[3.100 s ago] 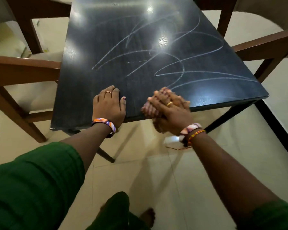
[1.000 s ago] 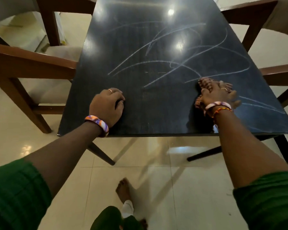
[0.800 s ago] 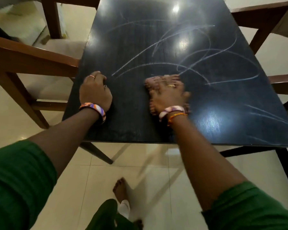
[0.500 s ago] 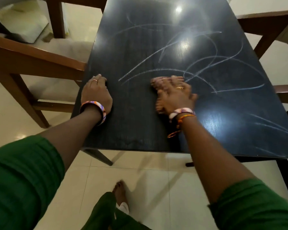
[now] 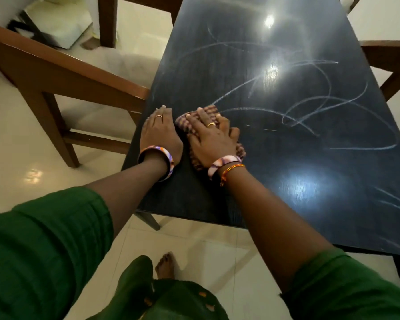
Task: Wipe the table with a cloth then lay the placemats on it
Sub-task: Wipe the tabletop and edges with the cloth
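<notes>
I see my right hand (image 5: 214,139) pressed flat, fingers spread, on a bunched striped pink-and-brown cloth (image 5: 194,120) near the left edge of the dark, glossy rectangular surface (image 5: 286,158). That grip is loose: fingers straight, pushing down on the cloth, not curled round it. My left hand (image 5: 159,132) rests open and flat on the surface just beside the cloth, almost at the left edge, bracing me.

What could go wrong, as I judge it: the cloth sits close to the left edge, so a stroke carried further left could push it off onto the floor. With only flat pressure on it, the cloth could also slide out from under my palm. Pale chalky streaks (image 5: 310,105) curve across the middle and the right side of the surface, and short strokes may leave them behind, so wiping looks far from done. I see no placemats.

Bright ceiling lights glare on the surface. Brown wooden chairs (image 5: 56,72) stand at its left and right edges, and the floor (image 5: 21,146) is shiny cream tile.
</notes>
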Demonstrator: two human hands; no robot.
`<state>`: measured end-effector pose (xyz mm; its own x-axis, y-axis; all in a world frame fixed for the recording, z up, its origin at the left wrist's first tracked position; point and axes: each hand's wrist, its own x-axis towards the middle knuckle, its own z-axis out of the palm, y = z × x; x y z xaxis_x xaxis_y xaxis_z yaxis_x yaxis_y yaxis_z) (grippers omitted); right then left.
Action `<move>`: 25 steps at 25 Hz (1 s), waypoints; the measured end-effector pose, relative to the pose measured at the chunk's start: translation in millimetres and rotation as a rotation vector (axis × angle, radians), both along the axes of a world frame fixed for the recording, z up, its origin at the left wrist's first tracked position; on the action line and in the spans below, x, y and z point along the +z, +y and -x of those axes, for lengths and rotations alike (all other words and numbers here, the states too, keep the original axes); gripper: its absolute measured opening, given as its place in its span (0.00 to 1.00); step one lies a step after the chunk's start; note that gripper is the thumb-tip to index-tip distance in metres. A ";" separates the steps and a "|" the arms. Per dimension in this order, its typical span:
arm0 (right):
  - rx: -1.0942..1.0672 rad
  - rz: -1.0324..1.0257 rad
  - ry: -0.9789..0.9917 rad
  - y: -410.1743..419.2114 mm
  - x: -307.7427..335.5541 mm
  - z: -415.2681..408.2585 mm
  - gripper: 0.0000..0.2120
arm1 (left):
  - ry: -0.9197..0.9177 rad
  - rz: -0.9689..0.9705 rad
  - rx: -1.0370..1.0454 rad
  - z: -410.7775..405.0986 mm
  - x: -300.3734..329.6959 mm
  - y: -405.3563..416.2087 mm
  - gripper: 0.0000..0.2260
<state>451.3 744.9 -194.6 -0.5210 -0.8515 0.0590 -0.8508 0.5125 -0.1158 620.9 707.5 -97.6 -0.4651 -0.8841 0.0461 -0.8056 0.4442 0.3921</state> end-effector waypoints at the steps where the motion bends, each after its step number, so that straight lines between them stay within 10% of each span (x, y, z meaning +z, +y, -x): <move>1: 0.127 0.021 -0.075 3.0 48.7 -23.3 0.25 | -0.011 0.000 0.009 0.2 0.3 0.5 0.24; 7: -0.220 -0.144 -0.195 -4.4 118.3 20.9 0.24 | -0.099 0.016 -0.011 0.8 -1.4 -0.8 0.23; 13: 0.190 -0.095 -0.082 41.2 102.6 -56.8 0.23 | -0.120 -0.002 -0.027 2.1 -0.7 -2.1 0.25; 21: -0.113 -0.092 -0.177 -39.5 105.8 -5.7 0.24 | -0.138 -0.002 -0.032 2.2 -2.7 -2.8 0.25; 25: 0.166 -0.086 -0.089 20.5 100.9 -62.0 0.24 | 0.137 -0.092 0.356 1.1 7.1 -5.2 0.25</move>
